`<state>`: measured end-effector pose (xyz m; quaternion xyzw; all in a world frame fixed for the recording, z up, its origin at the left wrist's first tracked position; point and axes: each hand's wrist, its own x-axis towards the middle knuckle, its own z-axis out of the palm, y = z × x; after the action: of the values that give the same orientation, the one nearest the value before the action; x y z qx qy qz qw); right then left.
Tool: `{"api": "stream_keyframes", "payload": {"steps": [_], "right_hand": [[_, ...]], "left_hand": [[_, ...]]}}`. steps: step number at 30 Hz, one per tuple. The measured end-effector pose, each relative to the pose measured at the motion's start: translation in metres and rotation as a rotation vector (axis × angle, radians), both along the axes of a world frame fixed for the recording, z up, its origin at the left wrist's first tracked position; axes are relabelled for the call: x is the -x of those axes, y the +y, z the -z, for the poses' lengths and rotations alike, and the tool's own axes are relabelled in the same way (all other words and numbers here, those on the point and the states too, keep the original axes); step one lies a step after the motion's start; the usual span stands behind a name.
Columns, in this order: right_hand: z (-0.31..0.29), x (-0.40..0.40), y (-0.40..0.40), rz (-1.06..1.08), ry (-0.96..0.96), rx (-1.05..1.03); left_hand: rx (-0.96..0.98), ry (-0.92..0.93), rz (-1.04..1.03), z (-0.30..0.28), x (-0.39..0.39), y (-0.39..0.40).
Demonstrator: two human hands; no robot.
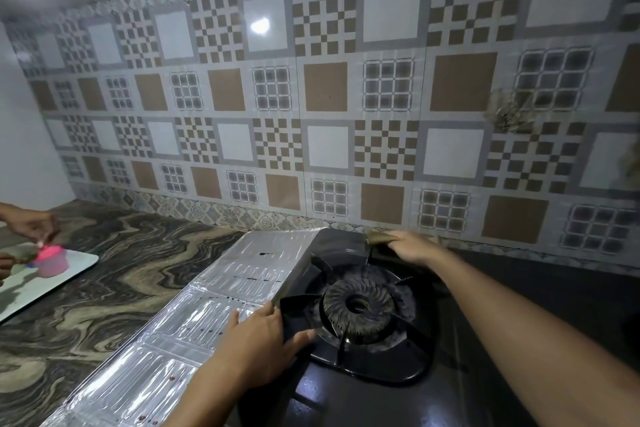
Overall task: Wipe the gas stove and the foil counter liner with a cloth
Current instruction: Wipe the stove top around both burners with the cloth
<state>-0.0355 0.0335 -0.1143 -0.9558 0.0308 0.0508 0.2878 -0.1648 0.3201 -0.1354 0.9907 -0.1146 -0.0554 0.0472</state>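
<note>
Both hands are placed on the gas stove [346, 388], apparently so that one steadies it while the other cleans. A brownish cloth [378, 238] is gripped by the right hand [412, 247] at the stove's far rim, close under the tiled wall [329, 97], a position that suggests the back edge is being wiped. By the left hand [263, 340] the near left edge is grasped, the thumb lying on the black top and the fingers wrapped over the side toward the foil counter liner [194, 322]; the body seems to be braced against sliding. One burner [358, 305] is visible, ringed by one pan support. One liner is laid just beside the stove on the marbled counter [114, 284], probably to catch spills, and dark specks are scattered on it, so it appears not yet wiped. At far left, two hands of another person are seen over one pink cup [52, 260] on one white board [41, 284].
</note>
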Motion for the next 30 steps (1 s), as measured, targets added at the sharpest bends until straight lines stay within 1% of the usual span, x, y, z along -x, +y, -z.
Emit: {"api": "stream_keyframes", "payload": {"steps": [2, 5, 10, 11, 14, 15, 16, 17, 19, 21, 22, 24, 25, 30], "right_hand": [[-0.004, 0.000, -0.007, -0.017, 0.020, -0.061], [-0.013, 0.010, -0.025, -0.046, 0.038, -0.095], [-0.025, 0.002, -0.040, 0.040, 0.063, -0.077], [-0.029, -0.007, -0.039, 0.085, 0.019, -0.065], [-0.039, -0.027, -0.025, 0.267, -0.193, -0.125], [-0.038, -0.030, -0.018, 0.304, -0.265, -0.118], [-0.036, -0.033, -0.012, 0.307, -0.297, -0.094], [-0.032, -0.035, -0.005, 0.275, -0.282, -0.070], [-0.020, -0.035, 0.010, 0.126, -0.162, -0.058], [-0.008, -0.032, 0.019, -0.010, -0.049, -0.087], [-0.006, -0.029, 0.021, -0.048, -0.040, -0.115], [-0.008, -0.019, 0.016, -0.067, -0.022, -0.168], [-0.011, -0.017, 0.010, -0.063, 0.001, -0.158], [-0.026, -0.016, -0.016, 0.002, 0.116, 0.001]], "left_hand": [[0.003, 0.000, -0.003, 0.001, -0.003, 0.002], [-0.037, 0.001, -0.012, 0.004, -0.003, 0.003], [-0.046, 0.010, -0.018, 0.003, -0.002, -0.002], [-0.040, 0.010, -0.014, 0.000, -0.002, -0.003], [-0.040, -0.004, -0.008, -0.006, 0.000, -0.005], [-0.043, 0.004, -0.010, -0.006, 0.001, -0.004], [-0.048, 0.012, -0.012, -0.006, 0.001, -0.003], [-0.056, 0.012, -0.011, -0.006, 0.001, -0.003], [-0.059, 0.000, -0.001, -0.002, -0.001, -0.003], [-0.070, -0.004, -0.001, -0.001, -0.002, -0.002], [-0.071, -0.005, -0.003, 0.000, -0.003, -0.001], [-0.069, -0.003, -0.003, 0.002, -0.005, 0.000], [-0.073, -0.002, -0.001, 0.002, -0.005, 0.000], [-0.073, 0.002, -0.004, 0.000, -0.001, -0.002]]}}
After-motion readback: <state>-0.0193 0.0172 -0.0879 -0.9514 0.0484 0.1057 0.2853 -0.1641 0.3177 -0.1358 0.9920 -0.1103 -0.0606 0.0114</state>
